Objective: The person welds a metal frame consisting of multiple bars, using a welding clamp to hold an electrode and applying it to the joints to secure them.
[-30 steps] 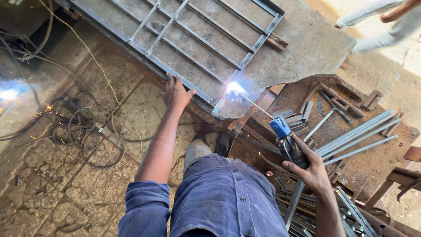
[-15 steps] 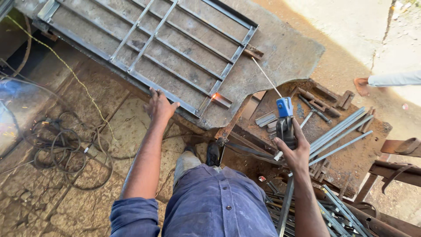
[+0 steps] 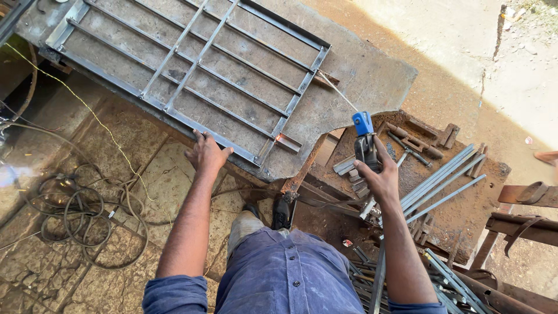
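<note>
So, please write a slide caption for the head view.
Right hand holds blue-tipped welding holder; left hand presses grey metal grille frame.

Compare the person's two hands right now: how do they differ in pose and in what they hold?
The left hand lies open, fingers spread, on the edge of the metal frame, holding nothing. The right hand is closed around the welding holder, raised clear of the frame, its rod pointing toward the frame's corner. Both are bare.

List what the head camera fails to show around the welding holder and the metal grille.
- Metal grille: its far-left corner is cut off by the frame's top edge.
- Right hand: it covers the lower grip of the electrode holder.
- Left hand: its palm hides the plate edge beneath.
- Cable coil: where it leads is lost in sun glare, left edge.
</note>
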